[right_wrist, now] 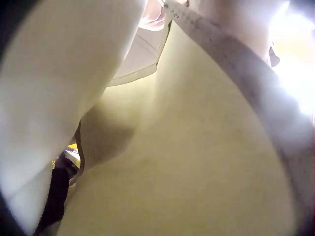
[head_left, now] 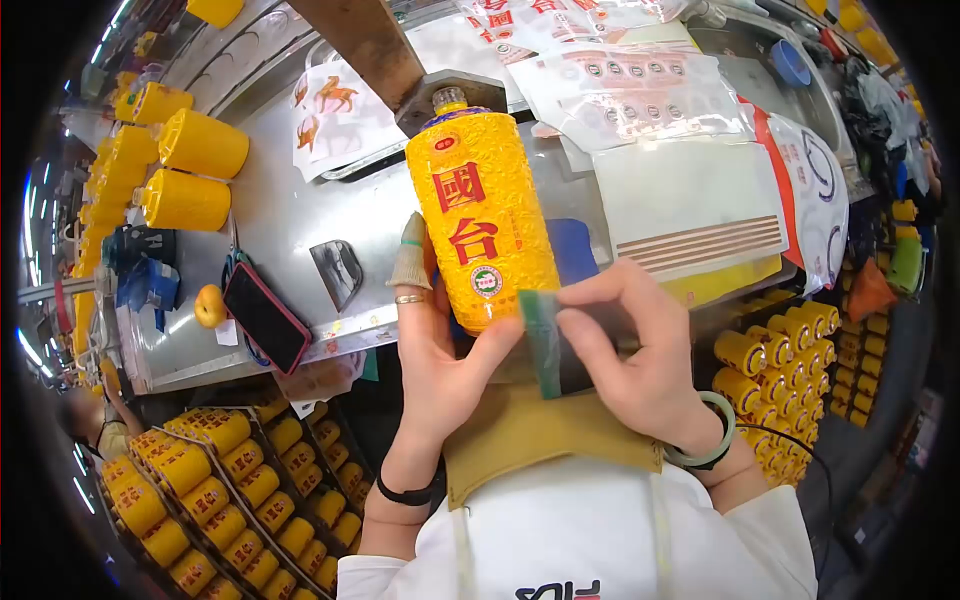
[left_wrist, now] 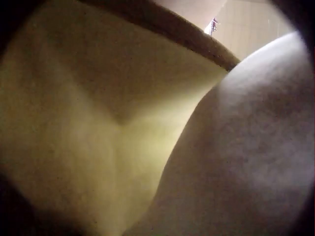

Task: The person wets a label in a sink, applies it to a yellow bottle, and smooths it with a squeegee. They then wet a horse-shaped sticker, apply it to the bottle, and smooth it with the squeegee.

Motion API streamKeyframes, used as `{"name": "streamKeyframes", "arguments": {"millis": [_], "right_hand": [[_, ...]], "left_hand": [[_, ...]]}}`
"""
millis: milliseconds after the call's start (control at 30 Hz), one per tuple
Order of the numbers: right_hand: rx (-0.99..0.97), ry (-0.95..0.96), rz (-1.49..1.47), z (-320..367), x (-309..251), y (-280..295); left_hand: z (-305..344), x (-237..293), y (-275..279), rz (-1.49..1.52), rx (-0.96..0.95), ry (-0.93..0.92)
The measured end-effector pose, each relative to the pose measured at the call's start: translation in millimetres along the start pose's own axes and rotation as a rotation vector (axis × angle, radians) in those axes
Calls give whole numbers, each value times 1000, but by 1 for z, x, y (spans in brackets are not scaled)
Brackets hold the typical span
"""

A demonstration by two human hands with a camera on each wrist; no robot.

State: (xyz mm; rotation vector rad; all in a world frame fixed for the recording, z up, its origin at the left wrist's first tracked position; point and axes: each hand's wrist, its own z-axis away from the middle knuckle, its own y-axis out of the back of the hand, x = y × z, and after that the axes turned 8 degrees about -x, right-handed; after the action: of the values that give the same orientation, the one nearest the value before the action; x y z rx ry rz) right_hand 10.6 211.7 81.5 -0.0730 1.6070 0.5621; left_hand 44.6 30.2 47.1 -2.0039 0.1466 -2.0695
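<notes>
A yellow bottle (head_left: pixel 485 215) with red characters and a round label near its base lies tilted, its clear-topped neck at a dark metal bracket (head_left: pixel 440 100). My left hand (head_left: pixel 440 375) grips the bottle's lower end, thumb along the base and fingers up its left side. One of those fingers wears a cloth finger sleeve (head_left: pixel 411 262). Between thumb and fingers, my right hand (head_left: pixel 640 350) pinches a flat green-edged strip (head_left: pixel 541 345), which overlaps the bottle's lower right edge. Both wrist views show mostly the tan apron (right_wrist: pixel 197 147) and skin close up; the held things are hidden there.
A phone (head_left: pixel 267 315) and a yellow fruit (head_left: pixel 209 306) lie on the metal table (head_left: pixel 190 350) at left, near several yellow bottles (head_left: pixel 188 198). Sheets of printed decals (head_left: pixel 640 95) cover the back right. Racks of yellow bottles (head_left: pixel 215 500) stand below on both sides.
</notes>
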Motion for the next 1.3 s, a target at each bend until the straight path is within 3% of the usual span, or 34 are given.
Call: {"name": "streamKeyframes", "arguments": {"millis": [100,167,300,467,600,767,833,867,900,1000,1100,1233,1300], "right_hand": [[41,69,95,1,6,-3],[90,-56,165,3,13,6],[84,-45,80,1,0,9],[27,-100,9,4,0,3],[23,-91,-6,2,-5,-3],[-13,130,135,-9,-13,-16],[29,107,88,-6,-11,-17],[50,-3,70,-3,-8,-11],[70,-115,53,1,-5,-5],[124,-151,143,4,18,13],[163,-133,58,4,22,17],[171,-70,29,0,19,19],[154,-85,-6,0,19,17]], "left_hand": [[6,-11,25,-21,-140,-95],[8,-13,29,-267,-175,-68],[6,-21,25,-451,-6,-25],[7,-9,8,-698,121,-253],[7,-7,2,-760,123,-309],[9,-7,-3,-743,139,-345],[13,-7,4,-780,112,-310],[14,-9,8,-816,86,-273],[13,-12,13,-817,84,-272],[13,-15,24,-480,-12,-67],[8,-4,13,-358,-123,-127],[-6,6,-5,-50,-38,1],[-8,4,-7,-103,-38,-16]]}}
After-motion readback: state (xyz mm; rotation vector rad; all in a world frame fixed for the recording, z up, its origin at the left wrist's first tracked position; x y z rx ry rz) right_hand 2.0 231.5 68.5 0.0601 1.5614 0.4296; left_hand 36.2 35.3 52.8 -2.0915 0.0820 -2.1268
